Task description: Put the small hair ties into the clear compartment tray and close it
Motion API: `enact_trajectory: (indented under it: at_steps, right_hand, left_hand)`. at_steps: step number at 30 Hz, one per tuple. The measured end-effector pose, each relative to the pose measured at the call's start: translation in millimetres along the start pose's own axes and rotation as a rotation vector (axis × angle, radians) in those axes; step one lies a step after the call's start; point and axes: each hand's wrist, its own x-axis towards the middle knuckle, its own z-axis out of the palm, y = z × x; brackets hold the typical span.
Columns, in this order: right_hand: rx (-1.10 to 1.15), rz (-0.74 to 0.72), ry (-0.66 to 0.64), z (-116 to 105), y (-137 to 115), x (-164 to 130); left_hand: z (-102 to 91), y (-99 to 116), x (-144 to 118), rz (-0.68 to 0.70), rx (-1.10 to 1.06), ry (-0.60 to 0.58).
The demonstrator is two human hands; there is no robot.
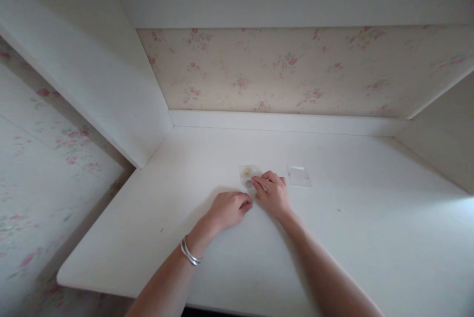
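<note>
My right hand (pixel 273 195) reaches over the near right corner of a small clear plastic case or packet (pixel 244 170) on the white desk. Inside or on it sit a tiny yellowish piece (pixel 247 172) and a small greyish piece (pixel 249 183). The fingertips of that hand are drawn together beside the greyish piece; whether they grip it is unclear. Just nearer to me, my left hand (pixel 228 207) rests on the desk with fingers curled and thumb against them. What it holds, if anything, is hidden. A silver bangle (pixel 190 252) circles the left wrist.
Right of my hands lies a clear flat square piece (pixel 299 177), perhaps a lid. Small dark marks (pixel 162 230) dot the white desk (pixel 355 253). White side panels (pixel 111 75) and an overhead shelf (pixel 259 1) enclose the back, before floral wallpaper (pixel 259 67).
</note>
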Motion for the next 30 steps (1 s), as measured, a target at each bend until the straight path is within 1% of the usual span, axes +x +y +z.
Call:
enact_trajectory:
  at_steps: [5, 9, 11, 16, 18, 20, 24, 30]
  right_hand:
    - [0.030, 0.080, 0.084, -9, 7, -4]
    - [0.087, 0.070, 0.032, -19, 15, -9]
    - [0.107, 0.037, -0.012, -24, 19, -10]
    - [0.112, -0.049, -0.152, -30, 23, -11]
    - [0.085, -0.098, -0.199, -31, 22, -12]
    - [0.063, -0.149, -0.231, -33, 20, -12]
    - [0.031, -0.208, -0.264, -38, 14, -12]
    - [-0.024, -0.221, -0.303, -41, 9, -10]
  left_hand:
    - [0.1, 1, 0, 0.030, -0.021, -0.001]
    - [3.0, -1, 0, 0.036, -0.076, 0.032]
    - [4.5, -4, 2, 0.025, -0.137, 0.084]
    - [5.9, -11, 15, -0.061, -0.339, 0.312]
    - [6.1, -12, 21, -0.074, -0.377, 0.379]
    - [6.7, -11, 26, -0.076, -0.365, 0.413]
    - [9.0, -7, 31, -0.054, -0.251, 0.432]
    - [10.6, -6, 31, -0.013, -0.144, 0.397]
